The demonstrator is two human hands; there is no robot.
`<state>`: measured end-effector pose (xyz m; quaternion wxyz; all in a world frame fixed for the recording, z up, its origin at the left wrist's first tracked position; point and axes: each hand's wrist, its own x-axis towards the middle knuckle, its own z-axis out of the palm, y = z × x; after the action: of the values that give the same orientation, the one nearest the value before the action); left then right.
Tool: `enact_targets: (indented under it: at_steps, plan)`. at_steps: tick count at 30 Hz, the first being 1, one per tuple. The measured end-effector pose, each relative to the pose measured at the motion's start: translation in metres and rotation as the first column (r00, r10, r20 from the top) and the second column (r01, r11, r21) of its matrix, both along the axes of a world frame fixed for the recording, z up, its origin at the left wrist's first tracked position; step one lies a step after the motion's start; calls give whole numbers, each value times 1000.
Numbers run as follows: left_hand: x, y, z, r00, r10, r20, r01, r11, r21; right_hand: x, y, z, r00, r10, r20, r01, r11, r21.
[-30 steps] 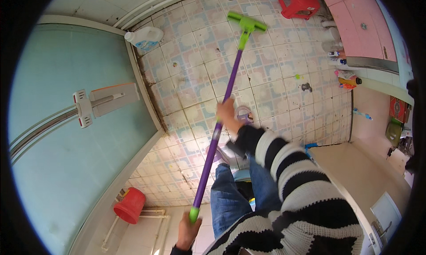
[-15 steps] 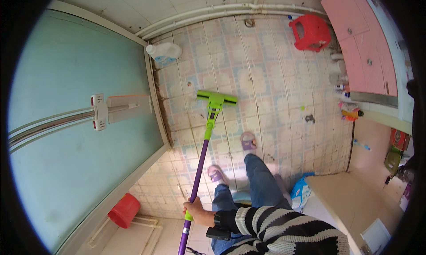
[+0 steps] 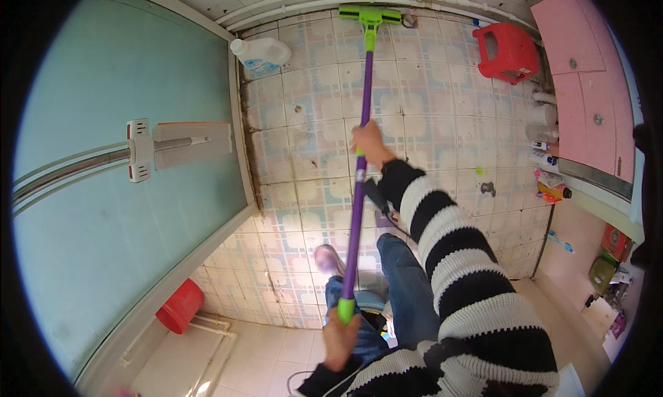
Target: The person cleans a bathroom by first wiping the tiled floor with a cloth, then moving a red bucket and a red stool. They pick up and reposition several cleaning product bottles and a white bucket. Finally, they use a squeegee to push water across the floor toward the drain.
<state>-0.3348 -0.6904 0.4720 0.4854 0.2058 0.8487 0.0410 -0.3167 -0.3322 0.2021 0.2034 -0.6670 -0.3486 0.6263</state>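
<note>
A mop with a purple pole [image 3: 358, 221] and a flat green head [image 3: 371, 17] stretches away from me over the tiled floor. Its head lies at the far edge of the floor, beside a round drain and close to the white wall pipes. My right hand [image 3: 371, 143] is wrapped round the upper part of the pole, its striped sleeve coming in from the lower right. Nearer my body, my left hand [image 3: 341, 338] grips the pole just by its green end piece. A dark device hangs at my right wrist, partly hidden by the sleeve.
A white jug [image 3: 262, 54] stands at the far left beside the frosted glass door [image 3: 124, 210]. An upturned red stool [image 3: 510, 51] is by the pink cabinet [image 3: 587, 100] at far right. Bottles line the cabinet's foot. A red bucket [image 3: 179, 306] is at the lower left.
The mop head has slid forward from mid-floor to the far wall. My right hand has moved far forward with the pole, and my left hand has come into view holding its near end.
</note>
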Motion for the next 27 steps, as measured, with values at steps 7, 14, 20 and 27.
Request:
enact_targets:
  at_steps: [7, 14, 20, 27]
  plan:
    - [-61, -231, 128, 992, 35, -118, -54, 985, -161, -55, -240, 102, 998, 54, -17, -57, 949, -310]
    - [-89, -342, 194, 973, -39, -228, -87, 853, -514, -65, -415, 230, 967, 62, -246, -219, 692, -688]
    - [-98, -326, 141, 936, -206, -286, 41, 870, -492, -53, -337, 205, 911, -269, -312, 3, 761, -649]
    - [-106, -44, 22, 857, -369, -359, 375, 925, -56, 23, -62, 55, 907, -340, -249, 287, 931, -226]
